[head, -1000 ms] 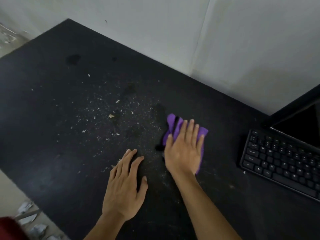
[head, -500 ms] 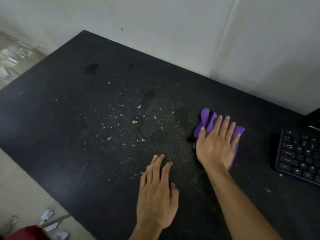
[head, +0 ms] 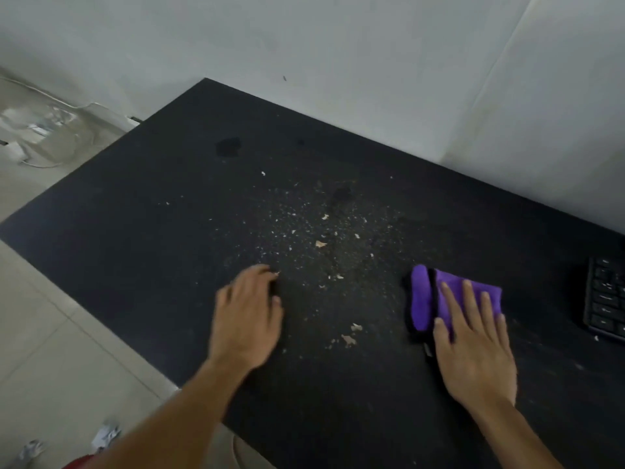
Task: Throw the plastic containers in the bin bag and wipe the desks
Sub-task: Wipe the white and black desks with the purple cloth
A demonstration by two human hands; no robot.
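Note:
A black desk (head: 142, 211) fills the view, strewn with pale crumbs (head: 321, 244) and specks in its middle. A folded purple cloth (head: 422, 299) with a dark edge lies on the desk at the right. My right hand (head: 473, 346) presses flat on the cloth with straight, spread fingers. My left hand (head: 247, 316) sits on the desk left of the crumbs, motion-blurred, its fingers bent downward onto the surface. No plastic container or bin bag is in view.
A black keyboard (head: 605, 299) lies at the desk's right edge. White walls meet behind the desk. The tiled floor (head: 40, 333) lies left of the desk, with crumpled paper bits (head: 105, 434) at bottom left and white cables (head: 40, 130) far left.
My right hand and the cloth stayed pressed on the desk near the keyboard. My left hand slid away to the left, past the crumbs, and its fingers curled down. The view swung left.

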